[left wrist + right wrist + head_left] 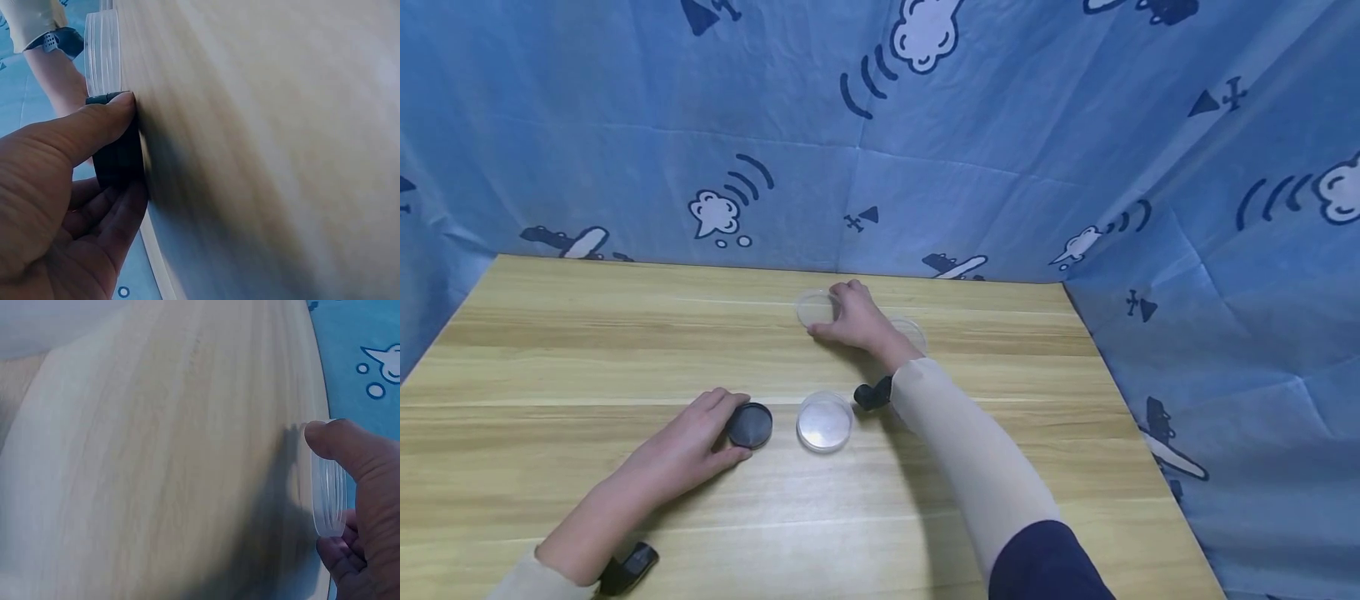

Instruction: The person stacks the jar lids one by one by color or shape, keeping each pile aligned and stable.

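Note:
My left hand (692,446) grips a small round black container (750,426) by its sides, thumb on the near edge and fingers on the far edge. In the left wrist view the black container (119,150) stands on the wood between thumb and fingers. Just right of it lies a clear round plastic dish (824,423). Farther back, my right hand (855,318) holds another clear round dish (815,309) near the table's back edge. The right wrist view shows that dish (329,494) pinched between thumb and fingers. A third clear dish (910,335) is partly hidden behind the right wrist.
Everything stands on a wooden table (587,350). A blue patterned cloth (647,183) hangs behind its back edge, and more cloth (1247,317) hangs along the right side. Each wrist bears a black camera mount, such as the one on the left wrist (628,569).

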A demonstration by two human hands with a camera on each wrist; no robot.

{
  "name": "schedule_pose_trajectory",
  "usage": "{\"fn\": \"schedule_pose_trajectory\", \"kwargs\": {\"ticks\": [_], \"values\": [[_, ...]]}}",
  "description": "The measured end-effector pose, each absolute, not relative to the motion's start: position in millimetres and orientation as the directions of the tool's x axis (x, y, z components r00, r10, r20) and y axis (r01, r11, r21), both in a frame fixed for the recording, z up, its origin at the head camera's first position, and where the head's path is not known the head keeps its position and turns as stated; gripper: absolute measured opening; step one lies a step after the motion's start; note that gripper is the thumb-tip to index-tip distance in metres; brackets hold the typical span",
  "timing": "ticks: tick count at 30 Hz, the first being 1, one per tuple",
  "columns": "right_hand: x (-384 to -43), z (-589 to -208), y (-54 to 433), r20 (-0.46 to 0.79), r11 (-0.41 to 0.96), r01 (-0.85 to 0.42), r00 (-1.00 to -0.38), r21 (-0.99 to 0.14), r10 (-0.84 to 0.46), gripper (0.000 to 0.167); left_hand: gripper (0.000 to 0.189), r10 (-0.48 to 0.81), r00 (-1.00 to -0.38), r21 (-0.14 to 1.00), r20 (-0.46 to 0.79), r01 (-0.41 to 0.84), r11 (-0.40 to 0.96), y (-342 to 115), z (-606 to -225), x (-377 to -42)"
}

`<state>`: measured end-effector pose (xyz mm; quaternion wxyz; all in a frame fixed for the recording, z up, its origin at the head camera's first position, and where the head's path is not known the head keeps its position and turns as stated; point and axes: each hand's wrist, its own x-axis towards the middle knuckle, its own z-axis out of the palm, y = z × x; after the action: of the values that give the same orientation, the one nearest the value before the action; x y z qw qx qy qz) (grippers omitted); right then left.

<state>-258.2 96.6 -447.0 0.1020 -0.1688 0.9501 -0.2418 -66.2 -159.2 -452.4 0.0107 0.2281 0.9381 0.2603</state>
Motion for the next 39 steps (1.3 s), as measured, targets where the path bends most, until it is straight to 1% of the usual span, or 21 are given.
{"fn": "schedule_pose_trajectory", "kwargs": {"ticks": [10, 18, 31, 39], "values": [[-252, -443, 115, -0.078, 0.798, -0.276, -0.925, -0.535, -0.373, 0.082, 0.059, 0.43, -0.898, 0.496, 0.09, 0.415, 0.763, -158, -453, -67], [-241, -446, 127, -0.042, 0.79, -0.343, -0.906, -0.508, -0.421, 0.083, 0.059, 0.422, -0.903, 0.501, 0.078, 0.401, 0.767, -158, -452, -66], [-214, -427, 136, 0.004, 0.736, -0.414, -0.873, -0.536, -0.488, 0.082, 0.059, 0.432, -0.897, 0.498, 0.099, 0.42, 0.758, -159, -452, -67], [-192, -417, 137, -0.003, 0.734, -0.455, -0.849, -0.505, -0.528, 0.085, 0.058, 0.432, -0.896, 0.505, 0.103, 0.422, 0.753, -160, -454, -67]]}}
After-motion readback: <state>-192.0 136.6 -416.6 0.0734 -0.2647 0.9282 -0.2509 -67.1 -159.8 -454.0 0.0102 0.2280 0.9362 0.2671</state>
